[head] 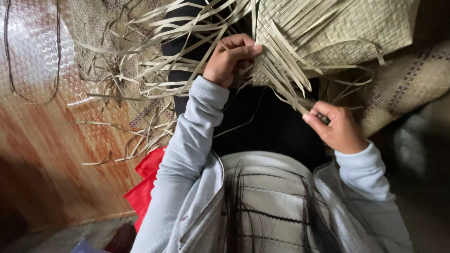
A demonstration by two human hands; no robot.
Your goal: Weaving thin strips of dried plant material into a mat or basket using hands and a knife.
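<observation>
Left hand (pixel 230 58) pinching mat edge (pixel 269 70) | right hand (pixel 336 127) gripping strips (pixel 300 100)

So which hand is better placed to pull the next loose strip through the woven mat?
The right hand, probably: its fingers already pinch loose strips hanging free below the woven mat. The left hand is pressed against the mat's edge, steadying it.
</observation>
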